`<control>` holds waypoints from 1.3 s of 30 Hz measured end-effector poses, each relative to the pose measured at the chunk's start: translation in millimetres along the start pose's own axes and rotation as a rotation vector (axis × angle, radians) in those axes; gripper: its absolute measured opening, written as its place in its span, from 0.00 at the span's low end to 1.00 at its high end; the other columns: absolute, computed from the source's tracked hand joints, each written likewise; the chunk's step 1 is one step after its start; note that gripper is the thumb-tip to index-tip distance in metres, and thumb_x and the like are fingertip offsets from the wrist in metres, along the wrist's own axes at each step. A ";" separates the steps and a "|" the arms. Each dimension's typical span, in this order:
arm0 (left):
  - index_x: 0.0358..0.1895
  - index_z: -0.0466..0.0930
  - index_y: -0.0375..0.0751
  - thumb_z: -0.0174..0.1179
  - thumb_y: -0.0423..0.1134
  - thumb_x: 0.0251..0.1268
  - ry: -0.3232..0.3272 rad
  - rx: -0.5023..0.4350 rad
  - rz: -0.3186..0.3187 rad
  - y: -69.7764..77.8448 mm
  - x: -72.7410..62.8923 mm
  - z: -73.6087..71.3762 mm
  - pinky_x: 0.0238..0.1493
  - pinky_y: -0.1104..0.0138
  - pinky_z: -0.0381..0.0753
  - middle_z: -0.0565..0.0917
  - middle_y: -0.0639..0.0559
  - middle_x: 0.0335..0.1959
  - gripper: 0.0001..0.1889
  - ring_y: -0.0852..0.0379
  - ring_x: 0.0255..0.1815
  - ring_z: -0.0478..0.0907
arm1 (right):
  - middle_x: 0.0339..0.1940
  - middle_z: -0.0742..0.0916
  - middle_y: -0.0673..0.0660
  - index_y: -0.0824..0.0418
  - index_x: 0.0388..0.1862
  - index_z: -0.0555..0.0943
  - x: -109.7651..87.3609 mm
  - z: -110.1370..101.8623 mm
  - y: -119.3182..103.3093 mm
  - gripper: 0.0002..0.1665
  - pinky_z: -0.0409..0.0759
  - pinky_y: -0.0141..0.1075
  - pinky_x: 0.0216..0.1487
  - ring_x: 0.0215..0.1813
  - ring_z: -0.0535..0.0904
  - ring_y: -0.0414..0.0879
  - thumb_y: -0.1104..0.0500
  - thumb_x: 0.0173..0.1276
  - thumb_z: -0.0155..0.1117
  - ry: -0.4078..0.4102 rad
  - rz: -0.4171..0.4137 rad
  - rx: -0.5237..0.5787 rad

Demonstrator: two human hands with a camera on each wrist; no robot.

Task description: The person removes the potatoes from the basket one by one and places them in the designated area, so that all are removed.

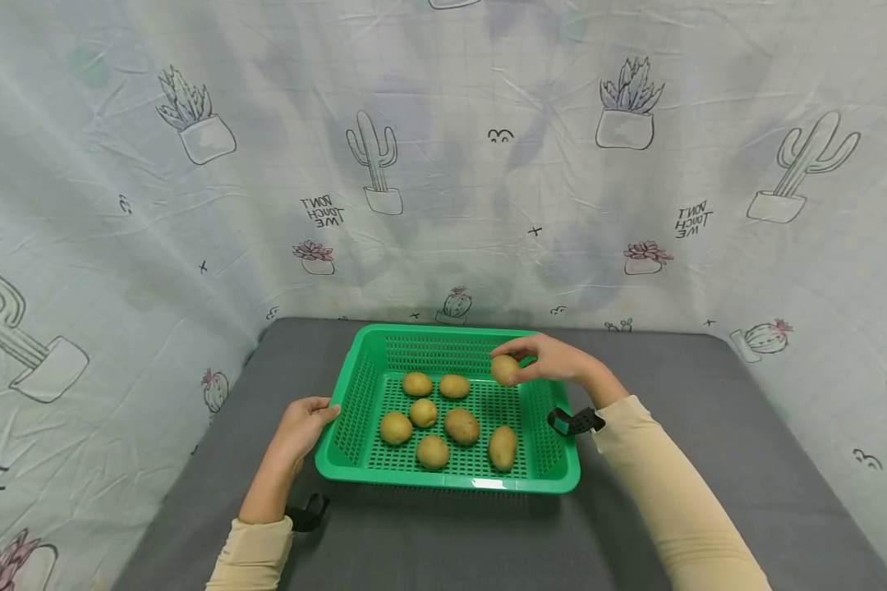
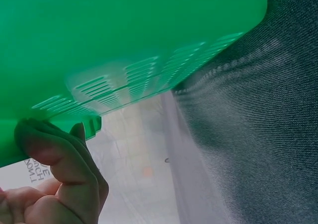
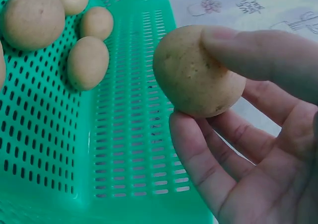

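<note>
A green perforated plastic basket stands on the grey table with several potatoes spread over its bottom. My right hand pinches one potato between thumb and fingertips, held over the basket's back right part. At the basket's left side my left hand grips the rim, thumb on top. In the left wrist view the curled fingers of that hand lie under the rim, against the outer wall.
Grey cloth covers the table on both sides of the basket. Behind and beside it hangs a pale curtain printed with cacti. A black strap on the right wrist hangs near the basket's right rim.
</note>
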State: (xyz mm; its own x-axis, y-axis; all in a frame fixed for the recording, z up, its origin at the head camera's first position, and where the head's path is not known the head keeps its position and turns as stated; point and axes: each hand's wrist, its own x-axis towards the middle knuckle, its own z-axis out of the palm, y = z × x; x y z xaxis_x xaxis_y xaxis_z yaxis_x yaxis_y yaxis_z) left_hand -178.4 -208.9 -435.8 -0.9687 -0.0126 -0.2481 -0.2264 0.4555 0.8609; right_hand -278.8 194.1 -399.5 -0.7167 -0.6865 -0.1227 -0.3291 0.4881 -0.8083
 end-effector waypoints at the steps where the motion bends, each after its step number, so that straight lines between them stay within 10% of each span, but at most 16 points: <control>1: 0.67 0.57 0.20 0.47 0.39 0.74 -0.001 0.001 0.000 0.6 -0.3 0.1 0.63 0.42 0.65 0.63 0.25 0.66 0.27 0.31 0.66 0.62 | 0.60 0.79 0.59 0.60 0.66 0.72 -1.6 0.0 0.1 0.32 0.79 0.43 0.53 0.59 0.76 0.53 0.56 0.64 0.66 0.010 -0.001 0.006; 26: 0.68 0.56 0.21 0.47 0.40 0.73 -0.011 0.006 -0.002 1.5 -1.0 -0.6 0.65 0.41 0.62 0.60 0.25 0.68 0.29 0.30 0.68 0.57 | 0.59 0.77 0.63 0.66 0.67 0.69 -47.5 -9.5 1.9 0.31 0.82 0.40 0.46 0.54 0.77 0.39 0.64 0.65 0.64 0.264 -0.124 0.204; 39: 0.68 0.56 0.21 0.47 0.40 0.73 -0.014 0.019 -0.001 1.0 -0.3 -1.9 0.65 0.41 0.63 0.60 0.25 0.68 0.29 0.29 0.68 0.57 | 0.59 0.78 0.47 0.63 0.68 0.68 -80.0 -14.8 27.5 0.30 0.81 0.33 0.46 0.55 0.77 0.37 0.66 0.68 0.60 0.442 -0.150 0.210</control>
State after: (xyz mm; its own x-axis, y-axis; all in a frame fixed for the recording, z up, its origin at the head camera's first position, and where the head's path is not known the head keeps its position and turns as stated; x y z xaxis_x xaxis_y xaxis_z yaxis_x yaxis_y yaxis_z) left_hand -178.6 -210.2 -434.0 -0.9669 -0.0008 -0.2553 -0.2254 0.4725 0.8520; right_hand -239.6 270.5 -403.5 -0.8772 -0.4255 0.2223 -0.3505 0.2515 -0.9022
